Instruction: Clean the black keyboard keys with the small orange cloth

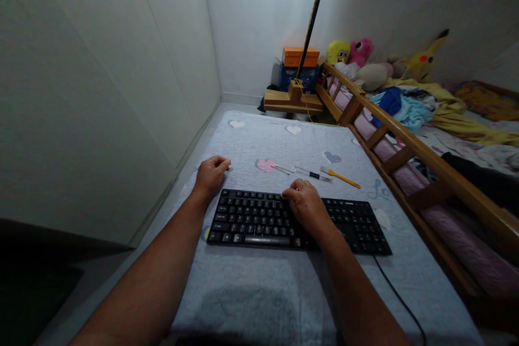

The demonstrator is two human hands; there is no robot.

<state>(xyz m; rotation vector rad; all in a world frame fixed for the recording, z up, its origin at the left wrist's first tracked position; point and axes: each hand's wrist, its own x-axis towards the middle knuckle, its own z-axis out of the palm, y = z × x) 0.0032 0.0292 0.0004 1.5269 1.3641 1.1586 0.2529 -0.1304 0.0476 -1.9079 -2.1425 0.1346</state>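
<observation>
A black keyboard [251,216] lies flat on the cloth-covered table. Over its upper right part is my right hand [308,205], fingers closed in a pinch at the top key row; a small pale bit shows at the fingertips, too small to name. My left hand [211,177] rests on the cloth just beyond the keyboard's upper left corner, its fingers curled together with nothing visible in them. Behind the keyboard lie thin white cotton swabs [283,169], a wire tool with a dark handle [314,175] and a yellow-handled brush [344,178].
The keyboard's cable [399,294] runs off toward the near right edge. A wooden bed rail [409,146] borders the table's right side, and a pale cabinet [121,65] stands at left. Behind the table, a wooden base [284,100] holds a dark pole [314,16].
</observation>
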